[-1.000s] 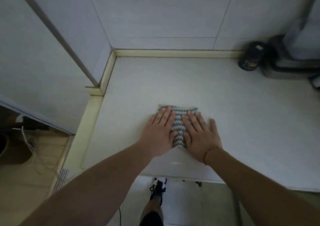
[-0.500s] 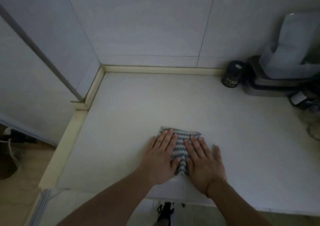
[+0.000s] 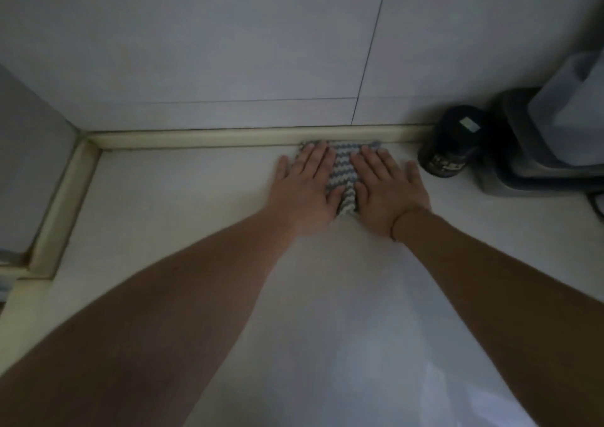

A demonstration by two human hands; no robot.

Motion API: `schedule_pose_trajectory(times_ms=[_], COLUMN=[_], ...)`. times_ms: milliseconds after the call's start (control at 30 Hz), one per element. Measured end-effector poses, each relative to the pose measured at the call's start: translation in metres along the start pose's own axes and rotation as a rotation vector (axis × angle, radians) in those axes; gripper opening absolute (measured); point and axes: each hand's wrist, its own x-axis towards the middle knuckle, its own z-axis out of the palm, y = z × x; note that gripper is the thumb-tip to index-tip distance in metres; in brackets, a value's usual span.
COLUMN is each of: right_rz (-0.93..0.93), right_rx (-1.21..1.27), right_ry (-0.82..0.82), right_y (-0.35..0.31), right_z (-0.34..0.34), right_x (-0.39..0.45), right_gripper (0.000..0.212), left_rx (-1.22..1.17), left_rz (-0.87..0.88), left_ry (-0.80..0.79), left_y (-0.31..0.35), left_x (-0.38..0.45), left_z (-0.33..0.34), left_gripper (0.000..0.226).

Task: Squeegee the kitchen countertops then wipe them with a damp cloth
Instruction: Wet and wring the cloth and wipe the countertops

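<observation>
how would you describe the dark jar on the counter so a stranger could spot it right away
Follow the cream strip where the counter meets the back wall, going right. Just past the striped cloth stands the jar: the only black, round thing, against a grey appliance.

Only the dark jar (image 3: 449, 147) standing on the countertop (image 3: 196, 214) beside the back trim carries any marking. Pale lettering runs across its lower side (too blurred and dim to make out a single letter), and a small pale sticker sits on its lid, also unreadable. No other text, brand, number or sign shows anywhere else in the view.
</observation>
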Motion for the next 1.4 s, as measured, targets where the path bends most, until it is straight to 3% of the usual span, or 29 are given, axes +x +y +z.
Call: schedule_pose_trajectory(times_ms=[267, 433, 600, 767, 900, 1100, 1267, 1400], right_rz=[-0.023, -0.04, -0.071, -0.105, -0.082, -0.062, 0.009, 0.047], right_rx=[-0.045, -0.027, -0.015, 0.0, 0.054, 0.076, 0.085, 0.087], right_ry=[0.005, -0.04, -0.101, -0.106, -0.146, -0.142, -0.11, -0.081], right_y=[0.0, -0.004, -0.012, -0.007, 0.007, 0.048, 0.097, 0.127], right_z=[0.0, 0.017, 0.041, 0.063, 0.066, 0.065, 0.049, 0.032], right_x=[-0.015, -0.103, -0.228, -0.331, -0.372, -0.349, -0.253, -0.17], right_gripper=[0.058, 0.059, 0.08, 0.069, 0.053, 0.052, 0.077, 0.056], left_rx=[0.008, -0.011, 0.012, -0.05, -0.041, -0.032, -0.065, -0.021], left_rz=[-0.036, -0.012, -0.011, -0.06, -0.094, 0.003, 0.019, -0.011], left_ry=[-0.053, -0.078, -0.054, -0.065, -0.139, -0.114, -0.106, -0.132], left_y=[0.014, 0.047, 0.098, 0.155, 0.189, 0.2, 0.211, 0.201], left_x=[-0.017, -0.095, -0.216, -0.316, -0.345, -0.3, -0.181, -0.086], left_z=[-0.002, 0.006, 0.02, 0.035, 0.037, 0.041, 0.034, 0.025], left_gripper=[0.067, 0.066, 0.073, 0.073, 0.071, 0.067, 0.072, 0.067])
